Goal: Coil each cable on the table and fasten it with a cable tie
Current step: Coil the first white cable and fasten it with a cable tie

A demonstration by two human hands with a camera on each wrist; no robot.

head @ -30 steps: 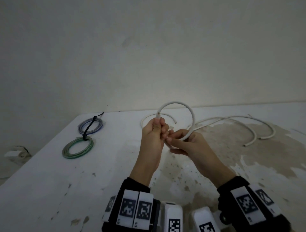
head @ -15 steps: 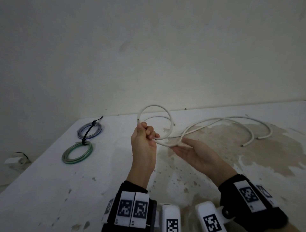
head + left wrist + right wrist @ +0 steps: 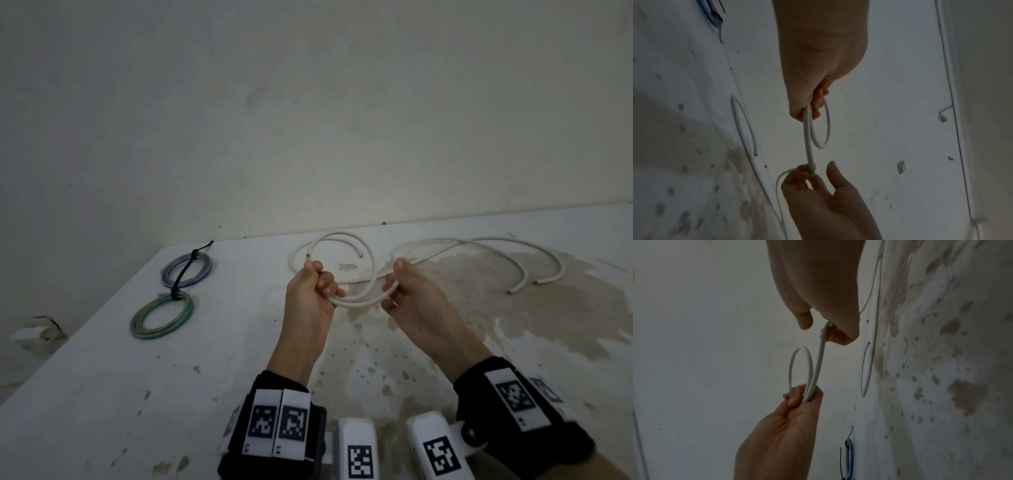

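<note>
White cable [image 3: 356, 301] up off the table [image 3: 102, 394], one loop formed, held approx centre of the head view. Left hand [image 3: 310, 298] fisted round the loop's crossing, cable end poking out at 12 o'clock. Right hand [image 3: 416, 305], at 3 o'clock from the left, pinches the next stretch w/ curled fingers, thumb [image 3: 833, 172] sticking out free. Rest of the cable trails off to 2 o'clock across the stained table. A 2nd white cable [image 3: 329, 245] lies just behind. Over at 10 o'clock: blue coil [image 3: 186, 269] & green coil [image 3: 161, 317], both tied w/ black cable ties [image 3: 183, 274].
</note>
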